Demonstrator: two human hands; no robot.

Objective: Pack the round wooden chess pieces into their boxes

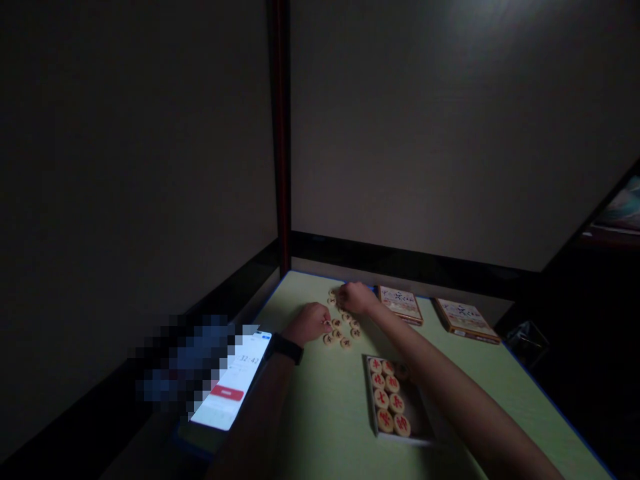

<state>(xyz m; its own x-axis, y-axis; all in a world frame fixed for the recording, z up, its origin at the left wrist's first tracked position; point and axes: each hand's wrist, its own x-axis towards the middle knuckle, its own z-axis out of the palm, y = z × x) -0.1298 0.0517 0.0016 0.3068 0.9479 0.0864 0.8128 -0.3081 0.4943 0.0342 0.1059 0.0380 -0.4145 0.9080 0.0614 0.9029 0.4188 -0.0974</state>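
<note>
Loose round wooden pieces with dark characters [346, 343] lie in a group on the green table [320, 393]. My left hand [314, 321], with a dark band on its wrist, is at the group's left side, its fingers closed on a piece [327, 323]. At the far side of the group, my right hand [354, 297] has its fingers bent down over the pieces; what is under them is hidden. Nearer to me, an open box [418, 417] holds several pieces with red characters [381, 399], partly beneath my right forearm.
Two flat printed boxes [401, 303] [466, 318] lie at the table's back right. A lit phone [233, 383] is at the left edge, beside my left forearm. Walls stand behind and to the left. A dark container [526, 340] is beyond the right edge.
</note>
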